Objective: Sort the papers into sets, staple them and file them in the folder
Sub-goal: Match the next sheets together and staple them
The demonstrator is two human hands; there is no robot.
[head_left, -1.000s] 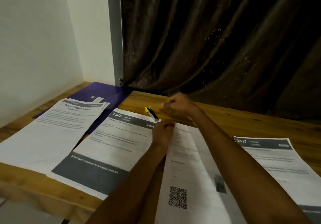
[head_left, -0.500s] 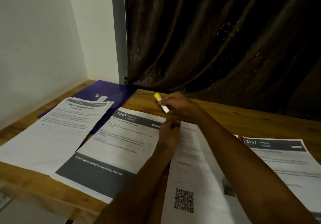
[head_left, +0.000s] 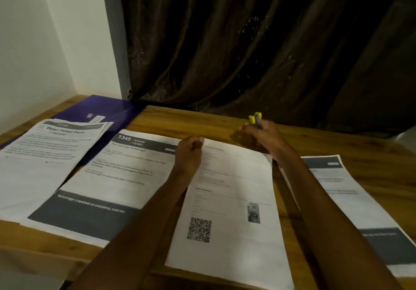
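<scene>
My left hand (head_left: pixel 190 152) is curled at the top left corner of the QR-code paper set (head_left: pixel 234 202) and pinches that corner. My right hand (head_left: pixel 262 133) grips a small yellow stapler (head_left: pixel 255 118) above the wooden table, behind and to the right of that set's top edge. A sheet headed "1345" (head_left: pixel 121 172) lies to the left, partly under my left forearm. The "Water Potted Plants" set (head_left: pixel 49 154) rests at far left, overlapping the purple folder (head_left: pixel 105 112). Another grey-headed sheet (head_left: pixel 353 202) lies at right, partly hidden by my right arm.
A dark brown curtain (head_left: pixel 258 42) hangs behind the wooden table (head_left: pixel 202 121), and a white wall (head_left: pixel 45 42) closes the left side. The table's front edge runs along the bottom left, with the papers overhanging it slightly.
My right hand has carried the stapler away from the paper corner, up and to the right. My left hand has stayed on the corner of the QR-code set.
</scene>
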